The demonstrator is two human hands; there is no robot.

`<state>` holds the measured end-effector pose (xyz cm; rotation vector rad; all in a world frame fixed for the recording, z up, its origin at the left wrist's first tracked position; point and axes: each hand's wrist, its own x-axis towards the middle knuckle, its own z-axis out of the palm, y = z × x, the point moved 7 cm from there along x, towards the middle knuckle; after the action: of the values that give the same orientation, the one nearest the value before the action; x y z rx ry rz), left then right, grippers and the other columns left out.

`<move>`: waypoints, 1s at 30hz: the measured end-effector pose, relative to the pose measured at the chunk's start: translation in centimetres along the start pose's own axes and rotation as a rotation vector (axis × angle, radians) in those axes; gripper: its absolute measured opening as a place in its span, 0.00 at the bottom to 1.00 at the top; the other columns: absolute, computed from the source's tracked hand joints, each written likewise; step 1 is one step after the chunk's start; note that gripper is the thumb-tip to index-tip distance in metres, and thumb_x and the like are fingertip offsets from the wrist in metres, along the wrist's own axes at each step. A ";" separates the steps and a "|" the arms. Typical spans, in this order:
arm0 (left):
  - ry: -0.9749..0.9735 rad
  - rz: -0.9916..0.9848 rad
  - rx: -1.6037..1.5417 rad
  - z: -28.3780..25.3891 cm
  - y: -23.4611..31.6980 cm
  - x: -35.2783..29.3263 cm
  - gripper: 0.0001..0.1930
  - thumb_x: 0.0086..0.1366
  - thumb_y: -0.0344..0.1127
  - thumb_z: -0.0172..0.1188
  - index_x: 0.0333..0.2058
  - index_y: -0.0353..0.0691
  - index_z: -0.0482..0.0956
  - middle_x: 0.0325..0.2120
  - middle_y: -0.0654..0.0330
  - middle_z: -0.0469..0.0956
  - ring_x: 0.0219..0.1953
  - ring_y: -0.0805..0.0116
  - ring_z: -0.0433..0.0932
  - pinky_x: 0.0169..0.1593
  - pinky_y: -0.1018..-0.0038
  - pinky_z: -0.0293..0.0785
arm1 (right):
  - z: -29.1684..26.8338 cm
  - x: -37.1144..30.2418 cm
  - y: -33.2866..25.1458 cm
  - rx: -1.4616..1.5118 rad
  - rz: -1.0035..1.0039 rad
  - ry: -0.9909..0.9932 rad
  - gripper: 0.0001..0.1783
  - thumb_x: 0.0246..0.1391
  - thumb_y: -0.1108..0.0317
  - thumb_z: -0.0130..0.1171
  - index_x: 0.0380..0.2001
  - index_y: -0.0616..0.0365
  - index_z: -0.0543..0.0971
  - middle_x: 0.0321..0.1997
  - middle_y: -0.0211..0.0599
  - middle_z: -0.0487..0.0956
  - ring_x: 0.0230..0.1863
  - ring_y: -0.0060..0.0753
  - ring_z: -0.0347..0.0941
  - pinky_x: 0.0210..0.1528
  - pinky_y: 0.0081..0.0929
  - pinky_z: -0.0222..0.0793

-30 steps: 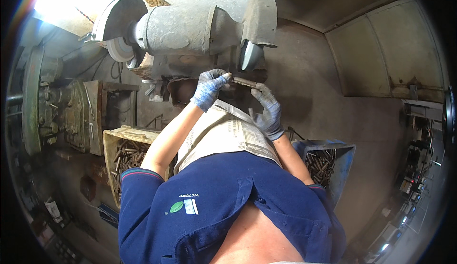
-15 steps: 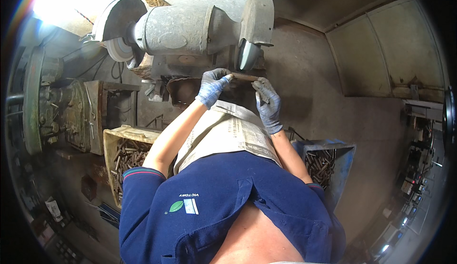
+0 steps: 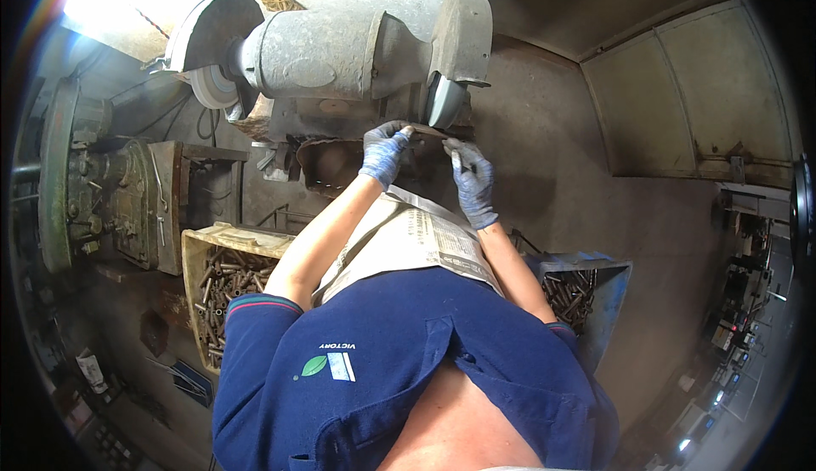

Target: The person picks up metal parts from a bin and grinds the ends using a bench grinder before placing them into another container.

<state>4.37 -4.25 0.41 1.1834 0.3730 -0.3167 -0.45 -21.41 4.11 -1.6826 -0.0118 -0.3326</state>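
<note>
A slim metal rod spans the gap between my hands, just below the right-hand wheel of a grey bench grinder. Whether it touches the wheel, I cannot tell. My left hand, in a blue and grey work glove, pinches its left end between thumb and fingers. Gloved the same way, my right hand has its fingertips closed at the rod's right end. A metal guard covers the upper part of that wheel.
A pale yellow crate of small metal tubes stands by my left arm; a blue bin of similar pieces is at my right. Newspaper covers my lap. Another machine stands at left, the grinder's second wheel at upper left.
My right hand has shifted slightly left and nearer the left hand. The rod has tilted a little and sits closer under the wheel.
</note>
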 end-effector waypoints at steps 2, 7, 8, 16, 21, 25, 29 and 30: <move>-0.005 0.024 -0.059 -1.2 0.0 0.7 0.02 0.60 0.27 0.57 0.30 0.37 0.77 0.24 0.61 0.78 0.24 0.73 0.77 0.26 0.77 0.75 | 1.2 0.2 0.1 0.029 -0.007 -0.020 0.09 0.49 0.78 0.57 0.37 0.62 0.80 0.35 0.36 0.78 0.38 0.24 0.74 0.41 0.19 0.67; -0.031 0.015 -0.095 -2.2 -0.2 1.0 0.03 0.59 0.24 0.56 0.30 0.31 0.77 0.25 0.58 0.79 0.25 0.72 0.78 0.32 0.77 0.77 | 1.9 0.2 2.5 0.119 0.079 0.012 0.08 0.50 0.77 0.58 0.35 0.62 0.80 0.36 0.36 0.80 0.39 0.25 0.75 0.42 0.20 0.68; -0.041 0.019 -0.128 -1.7 -0.3 0.9 0.03 0.59 0.24 0.56 0.30 0.31 0.77 0.25 0.59 0.79 0.25 0.72 0.78 0.32 0.78 0.77 | 1.4 0.1 2.5 0.108 0.097 0.024 0.08 0.50 0.76 0.58 0.35 0.62 0.80 0.36 0.36 0.80 0.38 0.25 0.75 0.42 0.20 0.68; -0.012 0.004 -0.013 2.0 -1.2 0.9 0.03 0.58 0.28 0.60 0.29 0.34 0.79 0.20 0.65 0.76 0.19 0.79 0.69 0.25 0.82 0.66 | -2.4 -0.6 4.5 0.101 0.166 0.057 0.11 0.58 0.71 0.51 0.38 0.66 0.78 0.39 0.40 0.79 0.41 0.28 0.74 0.49 0.24 0.69; 0.029 -0.032 0.056 0.0 0.3 0.5 0.03 0.58 0.29 0.60 0.26 0.37 0.79 0.17 0.67 0.74 0.15 0.82 0.64 0.19 0.82 0.61 | 0.1 -0.2 4.3 0.103 0.180 -0.036 0.11 0.58 0.71 0.51 0.40 0.67 0.77 0.41 0.41 0.78 0.43 0.29 0.74 0.51 0.26 0.68; 0.042 0.001 0.050 -1.6 0.8 0.9 0.04 0.59 0.25 0.57 0.27 0.31 0.77 0.22 0.59 0.78 0.22 0.72 0.76 0.29 0.77 0.76 | 1.6 -0.1 4.9 0.183 0.162 -0.064 0.12 0.58 0.71 0.52 0.41 0.66 0.77 0.42 0.42 0.78 0.45 0.31 0.74 0.54 0.28 0.67; 0.047 -0.003 -0.017 -2.5 0.8 0.9 0.04 0.59 0.25 0.58 0.27 0.31 0.78 0.22 0.59 0.78 0.23 0.73 0.76 0.30 0.79 0.75 | 2.6 -0.1 4.7 0.152 0.189 -0.081 0.12 0.58 0.70 0.51 0.41 0.67 0.77 0.43 0.42 0.77 0.46 0.31 0.73 0.54 0.28 0.67; 0.045 -0.002 -0.023 -2.7 0.7 1.0 0.04 0.58 0.26 0.58 0.27 0.31 0.78 0.23 0.60 0.78 0.23 0.74 0.75 0.31 0.79 0.74 | 2.7 -0.1 4.6 0.161 0.208 -0.078 0.12 0.58 0.70 0.51 0.41 0.67 0.77 0.44 0.42 0.77 0.46 0.30 0.73 0.54 0.28 0.67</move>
<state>5.25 -1.56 -0.34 1.1696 0.4158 -0.2870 0.94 -19.42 -0.65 -1.5210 0.0761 -0.1061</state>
